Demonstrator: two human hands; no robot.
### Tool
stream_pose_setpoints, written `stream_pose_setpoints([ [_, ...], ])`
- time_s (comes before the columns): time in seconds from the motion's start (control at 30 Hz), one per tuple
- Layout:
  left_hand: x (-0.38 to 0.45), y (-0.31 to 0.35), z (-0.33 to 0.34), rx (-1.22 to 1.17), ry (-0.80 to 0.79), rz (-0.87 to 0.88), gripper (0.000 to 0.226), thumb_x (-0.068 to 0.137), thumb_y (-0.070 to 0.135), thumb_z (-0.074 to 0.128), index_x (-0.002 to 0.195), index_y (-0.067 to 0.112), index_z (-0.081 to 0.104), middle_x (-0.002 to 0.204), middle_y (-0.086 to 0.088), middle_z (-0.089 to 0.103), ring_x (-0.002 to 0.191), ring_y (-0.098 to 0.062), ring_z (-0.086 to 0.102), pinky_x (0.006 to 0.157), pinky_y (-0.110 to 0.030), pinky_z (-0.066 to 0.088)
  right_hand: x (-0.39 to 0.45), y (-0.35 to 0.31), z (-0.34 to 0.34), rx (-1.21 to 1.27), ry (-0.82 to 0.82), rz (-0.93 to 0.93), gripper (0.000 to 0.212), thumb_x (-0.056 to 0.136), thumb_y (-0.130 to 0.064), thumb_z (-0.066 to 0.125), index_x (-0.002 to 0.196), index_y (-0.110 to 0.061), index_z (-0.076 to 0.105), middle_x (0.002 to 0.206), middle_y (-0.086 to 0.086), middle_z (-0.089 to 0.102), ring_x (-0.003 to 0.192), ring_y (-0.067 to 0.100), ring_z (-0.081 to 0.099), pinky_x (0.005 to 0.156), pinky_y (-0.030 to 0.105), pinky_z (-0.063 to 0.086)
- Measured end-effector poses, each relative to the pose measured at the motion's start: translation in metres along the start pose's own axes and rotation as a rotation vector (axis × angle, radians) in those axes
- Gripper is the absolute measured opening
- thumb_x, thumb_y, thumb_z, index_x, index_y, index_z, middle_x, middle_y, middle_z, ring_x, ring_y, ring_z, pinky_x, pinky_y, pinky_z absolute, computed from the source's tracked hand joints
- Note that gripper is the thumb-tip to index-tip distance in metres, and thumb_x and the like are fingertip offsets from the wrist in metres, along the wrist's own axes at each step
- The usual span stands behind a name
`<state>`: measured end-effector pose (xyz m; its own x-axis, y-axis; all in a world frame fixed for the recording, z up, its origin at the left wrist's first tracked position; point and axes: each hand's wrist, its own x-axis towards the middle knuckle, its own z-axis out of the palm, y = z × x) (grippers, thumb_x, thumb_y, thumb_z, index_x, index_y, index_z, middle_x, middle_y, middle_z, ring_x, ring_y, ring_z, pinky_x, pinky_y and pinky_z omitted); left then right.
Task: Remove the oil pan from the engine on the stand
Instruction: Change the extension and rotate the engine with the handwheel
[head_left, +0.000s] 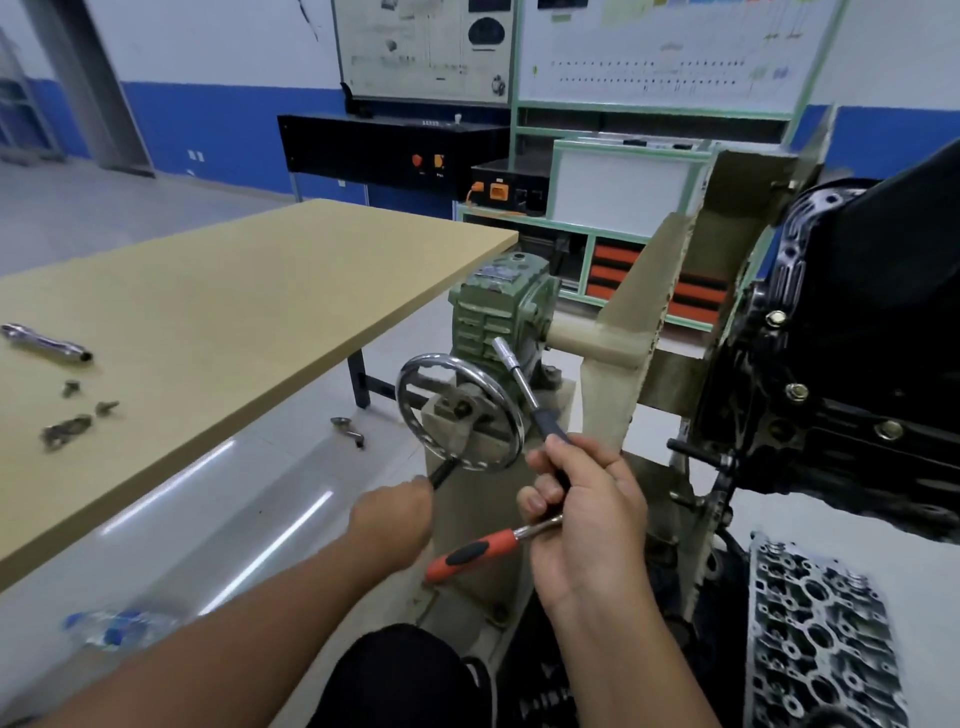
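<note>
The left hand (397, 512) is curling its fingers round the thin black crank handle (443, 474) hanging off the rim of the chromed, spoked handwheel (460, 413). The wheel is sitting on a ribbed, green cast gearbox (493, 312) atop the beige stand (623, 332). The right hand (587, 512) is grasping two tools at once: a socket driver (524, 387) with a black grip and bright steel shaft pointing up-left, and a ratchet (485, 548) whose orange-and-black rubbery handle is sticking out down-left. The engine (831, 395), dark and grimy with brass-coloured bolts, is hanging on the stand at right, its black oil pan (904, 244) facing upward at the frame's edge. A pale, honeycombed cylinder head (821, 639) is lying below. On the tan matte table (249, 291) at left, loose bolts (78, 415) and a steel extension bar (47, 344) are resting. Behind, blue-and-white walls are backing green-framed training boards (670, 52).
</note>
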<state>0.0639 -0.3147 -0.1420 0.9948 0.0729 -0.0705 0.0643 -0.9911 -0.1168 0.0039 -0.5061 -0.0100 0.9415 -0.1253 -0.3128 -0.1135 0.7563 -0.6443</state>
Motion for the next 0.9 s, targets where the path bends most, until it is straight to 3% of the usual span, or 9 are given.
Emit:
stream_pose_setpoints([
  [0.07,0.008,-0.018,0.0,0.046,0.048,-0.045,0.017,0.099,0.021,0.047,0.114,0.016,0.053,0.084,0.003,0.06,0.079,-0.025,0.069,0.059,-0.034,0.047,-0.005,-0.001,-0.005,-0.026,-0.004,0.012,0.022,0.092,0.01,0.064,0.107,-0.006,0.059,0.068,0.016,0.062,0.043,0.011,0.042,0.039,0.024,0.035],
  [0.2,0.015,-0.046,-0.028,0.088,0.107,-0.099,0.021,0.099,0.017,0.039,0.115,0.015,0.053,0.092,-0.001,0.065,0.079,-0.027,0.068,0.066,-0.036,0.052,-0.012,-0.008,-0.021,-0.064,0.007,0.001,0.022,0.092,0.01,0.065,0.107,-0.004,0.06,0.074,0.02,0.062,0.043,0.012,0.04,0.039,0.025,0.034],
  [0.33,0.017,-0.062,-0.084,0.075,0.264,-0.08,0.016,0.105,0.022,0.036,0.102,0.013,0.048,0.074,0.002,0.049,0.059,-0.02,0.048,0.056,-0.033,0.037,-0.017,-0.014,-0.03,-0.097,0.003,-0.022,0.022,0.091,0.009,0.067,0.108,-0.003,0.06,0.075,0.022,0.061,0.044,0.013,0.039,0.039,0.025,0.034],
  [0.47,0.0,-0.019,-0.114,-0.115,0.378,-0.037,0.021,0.106,0.026,0.038,0.09,0.014,0.043,0.073,-0.004,0.051,0.062,-0.028,0.051,0.058,-0.035,0.039,-0.024,-0.007,-0.029,-0.088,-0.001,-0.045,0.023,0.09,0.011,0.067,0.107,-0.003,0.059,0.077,0.023,0.058,0.043,0.014,0.037,0.039,0.025,0.033],
  [0.57,-0.012,0.03,-0.098,-0.262,0.467,-0.039,0.03,0.108,0.04,0.034,0.088,0.018,0.04,0.069,0.002,0.043,0.063,-0.028,0.049,0.056,-0.035,0.033,-0.022,-0.004,-0.021,-0.059,0.01,-0.078,0.023,0.09,0.012,0.066,0.106,-0.003,0.059,0.078,0.023,0.055,0.042,0.015,0.036,0.039,0.025,0.033],
  [0.63,-0.013,0.057,-0.068,-0.301,0.337,0.019,0.026,0.106,0.039,0.034,0.089,0.02,0.04,0.071,0.003,0.042,0.069,-0.029,0.055,0.058,-0.035,0.035,-0.022,-0.003,-0.014,-0.041,0.021,-0.112,0.023,0.09,0.012,0.066,0.106,-0.003,0.059,0.078,0.021,0.055,0.042,0.015,0.037,0.039,0.026,0.034],
  [0.77,0.0,0.049,-0.003,-0.301,-0.035,0.007,0.023,0.101,0.041,0.046,0.093,0.022,0.057,0.083,0.003,0.064,0.078,-0.019,0.067,0.069,-0.035,0.056,-0.022,-0.002,-0.003,-0.049,-0.008,-0.119,0.025,0.089,0.013,0.067,0.107,-0.003,0.058,0.08,0.021,0.056,0.044,0.016,0.037,0.04,0.025,0.035],
  [0.9,0.012,0.0,0.01,-0.267,-0.087,-0.028,0.039,0.104,0.057,0.028,0.094,0.029,0.054,0.086,0.006,0.062,0.08,-0.016,0.064,0.069,-0.035,0.053,-0.034,-0.003,-0.005,-0.125,-0.052,-0.176,0.024,0.088,0.011,0.069,0.102,-0.008,0.062,0.071,0.016,0.059,0.041,0.017,0.038,0.042,0.027,0.037],
])
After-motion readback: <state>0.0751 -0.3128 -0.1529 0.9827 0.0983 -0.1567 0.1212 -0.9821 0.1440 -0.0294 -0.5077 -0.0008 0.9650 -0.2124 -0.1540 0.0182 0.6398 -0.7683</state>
